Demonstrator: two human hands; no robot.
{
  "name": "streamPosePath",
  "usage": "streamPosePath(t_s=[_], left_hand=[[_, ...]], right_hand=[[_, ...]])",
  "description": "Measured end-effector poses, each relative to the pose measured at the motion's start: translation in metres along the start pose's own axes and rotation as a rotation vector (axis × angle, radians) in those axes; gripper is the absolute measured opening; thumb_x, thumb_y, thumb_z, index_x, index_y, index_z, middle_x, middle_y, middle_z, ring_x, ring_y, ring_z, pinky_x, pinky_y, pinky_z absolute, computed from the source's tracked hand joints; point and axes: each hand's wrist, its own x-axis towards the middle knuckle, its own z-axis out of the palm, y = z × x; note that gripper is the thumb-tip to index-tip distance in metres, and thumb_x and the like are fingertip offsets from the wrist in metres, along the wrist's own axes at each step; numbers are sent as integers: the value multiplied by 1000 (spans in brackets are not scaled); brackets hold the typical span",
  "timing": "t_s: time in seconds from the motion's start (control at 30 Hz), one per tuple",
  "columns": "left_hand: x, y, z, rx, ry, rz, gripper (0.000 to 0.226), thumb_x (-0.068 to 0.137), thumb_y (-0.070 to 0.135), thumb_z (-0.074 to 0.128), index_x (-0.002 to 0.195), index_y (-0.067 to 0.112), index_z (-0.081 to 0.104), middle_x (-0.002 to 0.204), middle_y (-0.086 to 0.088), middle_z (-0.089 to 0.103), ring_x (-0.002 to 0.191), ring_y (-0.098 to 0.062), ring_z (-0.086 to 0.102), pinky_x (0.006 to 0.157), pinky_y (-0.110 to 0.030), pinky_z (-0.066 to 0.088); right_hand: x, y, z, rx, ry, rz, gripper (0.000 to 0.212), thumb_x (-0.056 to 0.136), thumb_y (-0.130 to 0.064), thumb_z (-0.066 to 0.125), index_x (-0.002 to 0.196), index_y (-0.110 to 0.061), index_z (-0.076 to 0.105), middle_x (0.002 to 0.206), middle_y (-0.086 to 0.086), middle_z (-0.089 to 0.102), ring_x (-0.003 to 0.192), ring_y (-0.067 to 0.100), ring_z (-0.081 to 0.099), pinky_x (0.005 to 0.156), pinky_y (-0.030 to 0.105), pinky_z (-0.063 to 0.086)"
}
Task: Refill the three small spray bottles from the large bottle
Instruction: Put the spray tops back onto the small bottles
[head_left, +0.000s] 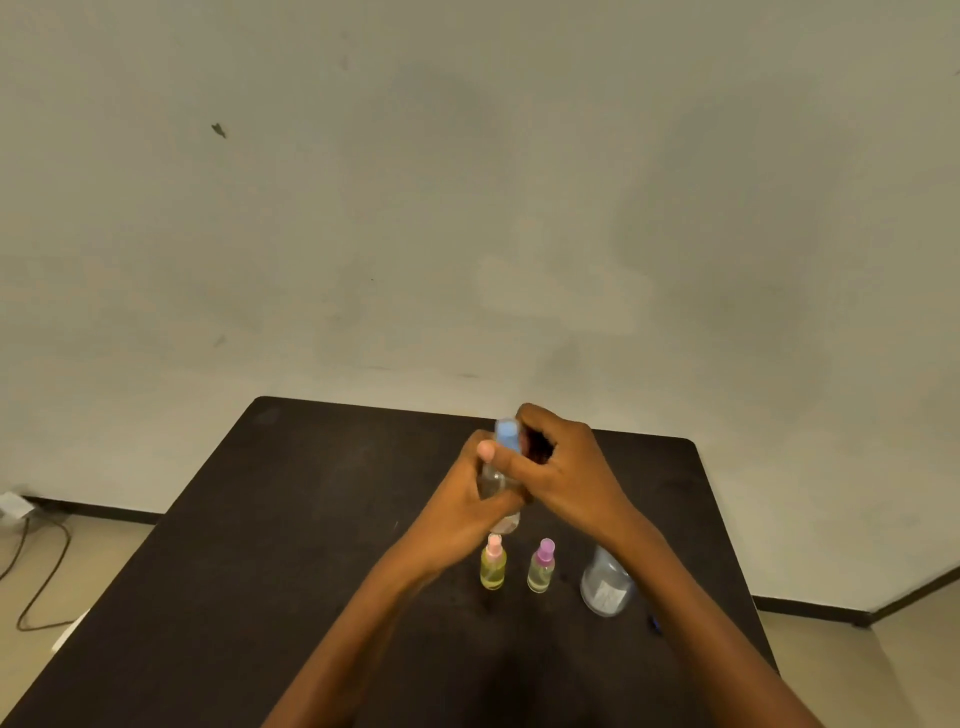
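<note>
Head view: left hand (462, 512) clasps blue-capped bottle (497, 486); right hand (566, 467) pinches its cap (507, 435).

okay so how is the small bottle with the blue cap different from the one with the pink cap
The small clear spray bottle with the blue cap is lifted off the black table, gripped by the left hand with the right hand at its cap; the small spray bottle with the pink cap stands untouched on the table. The blue-capped one looks colourless inside, the pink-capped one yellowish. Both are small, clear, upright and capped.
</note>
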Motion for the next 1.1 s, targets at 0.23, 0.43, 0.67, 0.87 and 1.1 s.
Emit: streamPosePath(t_s=[0.23,0.43,0.67,0.87,1.1], left_hand=[[4,-71,-29,-48,265,-162,28,79,17,68,101,26,54,99,8,62,93,-8,60,71,-15,44],[1,-141,-35,83,303,-305,28,74,16,75,92,31,59,90,9,66,87,-7,62,69,-13,46],[2,-182,-21,320,198,-341,28,74,9,73,78,30,54,77,16,58,74,2,56,61,-6,41],[10,-195,-19,313,247,-395,27,76,5,69,87,25,54,80,15,56,80,-1,55,71,-10,40],[13,-203,-23,337,208,-407,26,78,7,68,92,23,53,83,16,56,80,1,55,79,-17,44]], right_hand=[[-10,53,4,-65,-74,250,17,86,-27,62,97,-21,52,93,0,57,82,13,57,68,16,45],[-59,128,32,95,35,564,22,84,-3,61,88,-23,53,89,15,61,73,28,63,68,44,55],[-86,160,69,81,128,782,21,88,-7,55,100,-18,43,74,7,62,61,22,66,61,37,55],[-78,176,80,66,84,914,36,85,-7,59,108,-19,34,77,6,58,58,20,63,54,30,53],[-69,192,92,62,-57,977,37,86,-21,61,113,-26,36,90,4,60,60,17,60,53,26,50]])
